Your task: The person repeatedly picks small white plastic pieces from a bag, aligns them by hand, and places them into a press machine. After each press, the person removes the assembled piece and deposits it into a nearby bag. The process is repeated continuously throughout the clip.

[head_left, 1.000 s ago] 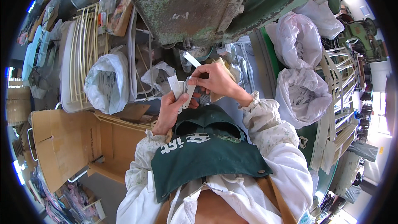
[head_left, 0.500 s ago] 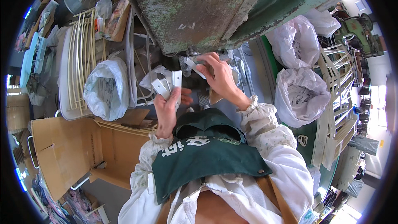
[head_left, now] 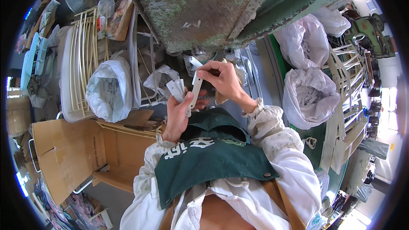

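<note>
My left hand is closed around several flat white metal strips, with their ends standing up past the thumb. One longer white strip with small holes leans out from this bundle. My right hand pinches that strip near its upper end with thumb and fingertips, while its lower end is by my left thumb. Just beyond the right fingers another white piece shows, partly hidden, below the worn green machine. Whether anything touches that piece, I cannot tell.
An open cardboard box stands at the left. Plastic sacks of small metal parts flank me: one left, others right. Long pale strips lie at far left, more at right. The heavy machine overhangs ahead.
My right hand has come back from the machine toward my left hand and now pinches a strip at the bundle. The white piece it held earlier appears to stay near the machine.
</note>
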{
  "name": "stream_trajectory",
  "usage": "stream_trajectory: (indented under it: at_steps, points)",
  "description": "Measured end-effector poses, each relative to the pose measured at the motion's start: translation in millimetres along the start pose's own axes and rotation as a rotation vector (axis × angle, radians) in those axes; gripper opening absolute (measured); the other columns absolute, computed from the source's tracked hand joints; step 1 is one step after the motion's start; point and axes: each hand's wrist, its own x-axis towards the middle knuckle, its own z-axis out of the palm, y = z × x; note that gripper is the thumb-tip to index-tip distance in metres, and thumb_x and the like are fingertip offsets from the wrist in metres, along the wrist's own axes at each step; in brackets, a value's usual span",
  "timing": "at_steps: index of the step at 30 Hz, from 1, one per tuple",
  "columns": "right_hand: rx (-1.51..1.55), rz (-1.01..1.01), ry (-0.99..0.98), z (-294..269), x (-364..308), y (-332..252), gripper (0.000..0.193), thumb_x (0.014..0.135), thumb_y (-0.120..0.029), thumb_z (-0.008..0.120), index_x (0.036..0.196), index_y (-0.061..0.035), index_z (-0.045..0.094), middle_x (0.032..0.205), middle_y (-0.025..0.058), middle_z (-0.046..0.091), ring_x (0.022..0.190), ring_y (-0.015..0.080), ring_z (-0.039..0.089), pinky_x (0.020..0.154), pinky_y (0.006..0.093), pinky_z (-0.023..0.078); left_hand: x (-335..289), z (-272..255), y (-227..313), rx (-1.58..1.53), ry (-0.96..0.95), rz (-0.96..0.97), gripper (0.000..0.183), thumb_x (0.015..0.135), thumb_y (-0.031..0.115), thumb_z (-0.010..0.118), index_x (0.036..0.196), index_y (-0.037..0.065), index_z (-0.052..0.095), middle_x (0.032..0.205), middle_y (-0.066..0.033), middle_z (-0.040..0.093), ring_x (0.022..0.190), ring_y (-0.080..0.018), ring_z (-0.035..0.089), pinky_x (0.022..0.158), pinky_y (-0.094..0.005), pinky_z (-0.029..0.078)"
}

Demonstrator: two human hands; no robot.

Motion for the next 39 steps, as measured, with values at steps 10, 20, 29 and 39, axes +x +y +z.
stream_trajectory:
  at_steps: [10, 20, 29, 39]
  points:
    - [-0.188, 0.13, -0.159, -4.3, 9.3, 9.0, 0.026, 0.091, -0.02, 0.056, 0.083, 0.0039, 0.06, 0.063, 0.011, 0.063, 0.056, 0.019, 0.06, 0.055, 0.0314, 0.047, 42.5, 4.7, 36.4, 0.314, 0.111, 0.247, 0.022, 0.088, 0.015, 0.062, 0.073, 0.005, 0.049, 0.073, -0.012, 0.065, 0.044, -0.0097, 0.051, 0.036, -0.0191, 0.03]
    - [-0.07, 0.24, -0.23, -15.3, 8.0, 7.7, 0.027, 0.091, -0.019, 0.055, 0.077, 0.0028, 0.063, 0.055, 0.0028, 0.059, 0.045, 0.0069, 0.051, 0.044, 0.0233, 0.04, 54.4, -10.2, 28.3, 0.325, 0.088, 0.106, 0.016, 0.086, 0.015, 0.065, 0.081, 0.003, 0.055, 0.071, -0.0125, 0.066, 0.045, -0.011, 0.055, 0.037, -0.022, 0.037]
    - [0.041, 0.338, -0.214, -18.1, 7.1, 7.3, 0.029, 0.091, -0.023, 0.058, 0.078, 0.002, 0.066, 0.055, -0.0009, 0.054, 0.046, 0.0045, 0.044, 0.043, 0.0207, 0.033, 48.4, -9.7, 27.6, 0.295, 0.168, 0.2, 0.019, 0.084, 0.011, 0.067, 0.077, 0.005, 0.05, 0.065, -0.0132, 0.063, 0.037, -0.0081, 0.047, 0.033, -0.019, 0.028]
    - [0.049, 0.155, -0.211, -20.9, 4.3, -8.2, 0.031, 0.092, -0.026, 0.057, 0.078, 0.001, 0.065, 0.056, -0.0017, 0.054, 0.05, 0.0034, 0.045, 0.044, 0.0211, 0.035, 38.0, -3.7, 39.6, 0.225, 0.103, 0.242, 0.016, 0.087, 0.011, 0.065, 0.085, 0.006, 0.05, 0.075, -0.0152, 0.067, 0.039, -0.0066, 0.045, 0.035, -0.0182, 0.027]
